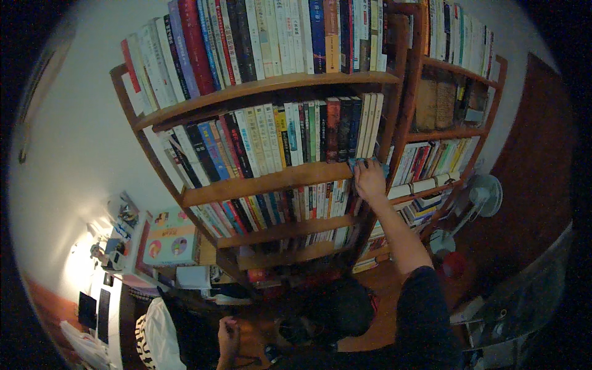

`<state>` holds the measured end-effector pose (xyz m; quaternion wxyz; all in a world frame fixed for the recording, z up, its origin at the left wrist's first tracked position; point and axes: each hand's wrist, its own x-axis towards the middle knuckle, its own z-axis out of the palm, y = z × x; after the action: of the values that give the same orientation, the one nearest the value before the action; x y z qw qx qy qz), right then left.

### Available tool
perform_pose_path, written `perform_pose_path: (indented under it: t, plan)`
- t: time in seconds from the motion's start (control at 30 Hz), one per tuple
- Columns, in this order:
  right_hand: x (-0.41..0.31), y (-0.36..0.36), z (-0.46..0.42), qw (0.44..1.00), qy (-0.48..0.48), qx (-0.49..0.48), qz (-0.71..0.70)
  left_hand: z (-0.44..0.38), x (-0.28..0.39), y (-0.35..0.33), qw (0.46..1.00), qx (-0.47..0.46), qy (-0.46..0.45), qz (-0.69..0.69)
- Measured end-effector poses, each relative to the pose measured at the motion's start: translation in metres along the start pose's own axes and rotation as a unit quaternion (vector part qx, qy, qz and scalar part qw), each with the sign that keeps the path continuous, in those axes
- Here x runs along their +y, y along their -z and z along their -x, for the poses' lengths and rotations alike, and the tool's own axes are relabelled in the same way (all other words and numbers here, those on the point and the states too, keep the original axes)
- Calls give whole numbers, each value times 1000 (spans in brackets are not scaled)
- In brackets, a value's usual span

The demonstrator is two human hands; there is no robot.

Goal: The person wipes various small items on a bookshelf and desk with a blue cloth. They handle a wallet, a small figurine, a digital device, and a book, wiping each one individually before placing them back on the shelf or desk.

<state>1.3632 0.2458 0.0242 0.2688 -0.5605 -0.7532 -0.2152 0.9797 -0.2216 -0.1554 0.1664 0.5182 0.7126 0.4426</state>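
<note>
My right hand (369, 181) reaches out to the right end of a wooden shelf board (277, 181) in the tall bookcase. Under its fingers is a bluish cloth (383, 167), pressed against the board's front edge. Just above the cloth stand several cream-spined books (370, 125), upright at the end of a full row. My left hand (228, 332) hangs low near my body, well apart from the shelves. Its fingers look curled, but the dim light hides whether anything is inside them.
A second bookcase (413, 106) adjoins on the right, with a standing fan (483, 195) beside it. To the left, a boxed item (170, 238) with printed pictures sits by a lit desk. A white bag-like thing (159, 333) lies at lower left. A dark rounded object (344, 305) is below me.
</note>
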Motion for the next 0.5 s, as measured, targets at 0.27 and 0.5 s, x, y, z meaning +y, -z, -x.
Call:
perform_pose_path:
  t: [0.27, 0.5]
  plan:
    - [-47, -27, 5, 986, 51, 102, -120, 2, -94, -32, 968, 8, 166, 188]
    - [-143, -20, 9, 956, 195, 31, -218, -14, 4, -17, 987, -58, 118, 93]
